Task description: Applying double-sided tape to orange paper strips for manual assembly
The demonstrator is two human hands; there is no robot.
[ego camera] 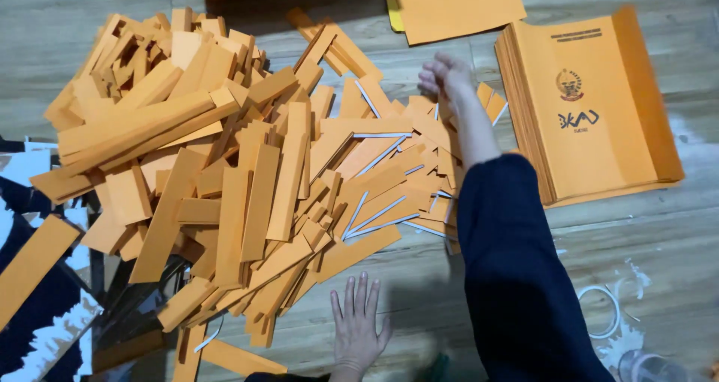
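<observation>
Wooden floor | strip pile left of both hands | right hand over pile edge

Orange paper strips, some edged white, heap on the grey wood-grain floor beside an orange folder stack bearing a dark emblem, a dark navy sleeve, and a black-and-white patterned cloth at the floor's lower left corner.
</observation>
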